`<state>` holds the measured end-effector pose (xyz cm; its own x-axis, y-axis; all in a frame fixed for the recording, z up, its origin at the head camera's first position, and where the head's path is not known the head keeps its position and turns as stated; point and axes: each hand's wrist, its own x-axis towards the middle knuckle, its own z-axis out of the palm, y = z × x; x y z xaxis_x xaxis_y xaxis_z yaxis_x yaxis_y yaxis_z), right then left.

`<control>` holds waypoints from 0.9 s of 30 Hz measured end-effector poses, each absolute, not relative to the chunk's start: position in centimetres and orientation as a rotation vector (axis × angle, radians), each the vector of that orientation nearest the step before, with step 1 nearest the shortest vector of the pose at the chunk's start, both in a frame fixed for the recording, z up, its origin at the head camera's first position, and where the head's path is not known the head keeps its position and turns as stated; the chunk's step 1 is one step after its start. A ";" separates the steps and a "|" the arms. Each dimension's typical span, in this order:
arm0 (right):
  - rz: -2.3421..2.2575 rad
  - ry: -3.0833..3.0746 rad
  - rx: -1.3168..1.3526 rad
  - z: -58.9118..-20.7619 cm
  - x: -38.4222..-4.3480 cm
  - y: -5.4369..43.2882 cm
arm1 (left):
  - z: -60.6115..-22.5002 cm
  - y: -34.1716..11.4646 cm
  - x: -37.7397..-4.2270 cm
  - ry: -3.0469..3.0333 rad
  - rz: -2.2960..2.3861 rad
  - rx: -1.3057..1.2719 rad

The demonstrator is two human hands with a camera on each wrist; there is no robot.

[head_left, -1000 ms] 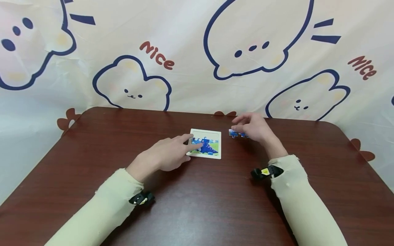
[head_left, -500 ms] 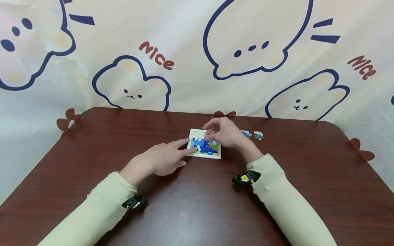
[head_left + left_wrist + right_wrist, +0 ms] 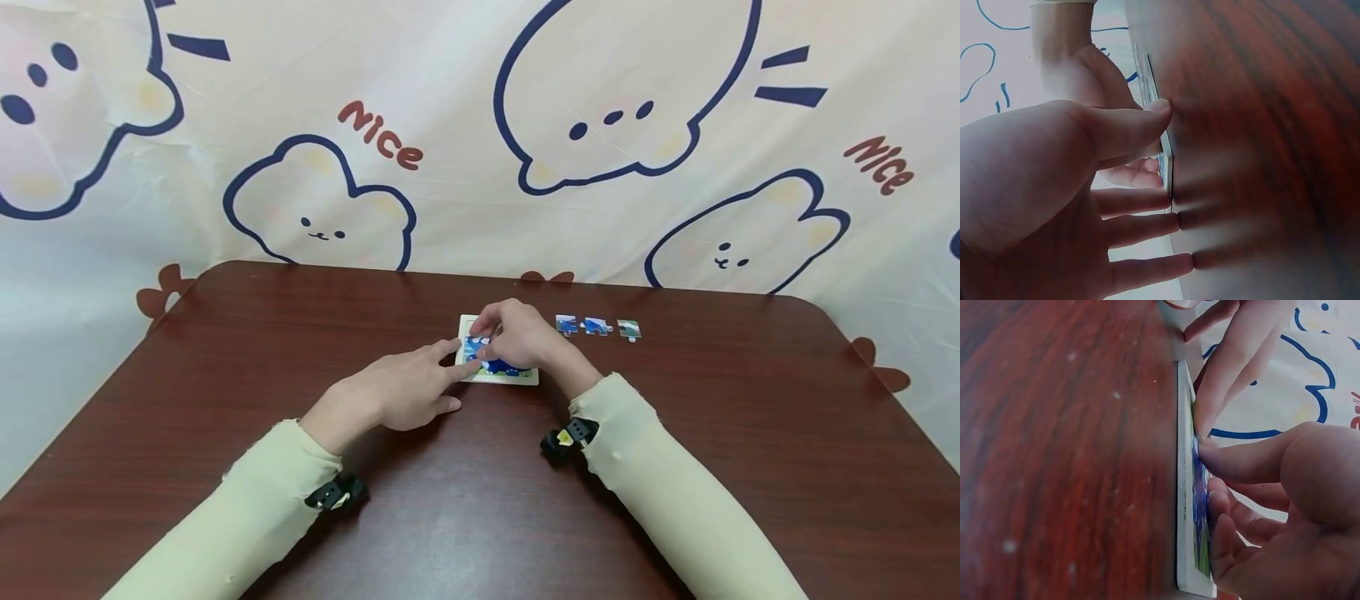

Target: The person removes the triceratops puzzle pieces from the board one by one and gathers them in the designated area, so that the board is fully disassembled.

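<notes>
A small square jigsaw puzzle (image 3: 501,377) with a white frame and a blue dinosaur picture lies flat on the table. My left hand (image 3: 401,387) rests at its left side with extended fingers, the fingertips on the frame and picture. Over the picture, my right hand (image 3: 517,333) has bent fingers, with thumb and fingertips at the puzzle surface. In the right wrist view, the thumb (image 3: 1254,459) touches the picture; whether a piece is pinched there is unclear. Part of the puzzle is hidden beneath the right hand.
Three loose jigsaw pieces lie in a row right of the frame: a left piece (image 3: 566,324), a middle piece (image 3: 597,326) and a right piece (image 3: 629,330). The brown wooden table (image 3: 457,517) meets a printed cloth (image 3: 465,225) at the back.
My right hand has moved left from the loose pieces onto the puzzle, uncovering all three. My left hand stays beside the frame, its fingers shifted slightly left off the picture.
</notes>
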<state>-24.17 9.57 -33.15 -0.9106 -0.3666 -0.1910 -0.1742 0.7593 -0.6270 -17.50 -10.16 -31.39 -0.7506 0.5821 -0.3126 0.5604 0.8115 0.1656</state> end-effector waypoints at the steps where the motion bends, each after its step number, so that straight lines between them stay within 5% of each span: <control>1: -0.903 2.650 -0.416 -33.1 -24.2 9.4 | -31.4 -10.2 -17.5 2.648 0.087 0.866; 27: -0.945 2.554 -0.340 -32.5 -24.9 9.2 | -31.5 -10.0 -17.6 2.640 0.102 0.866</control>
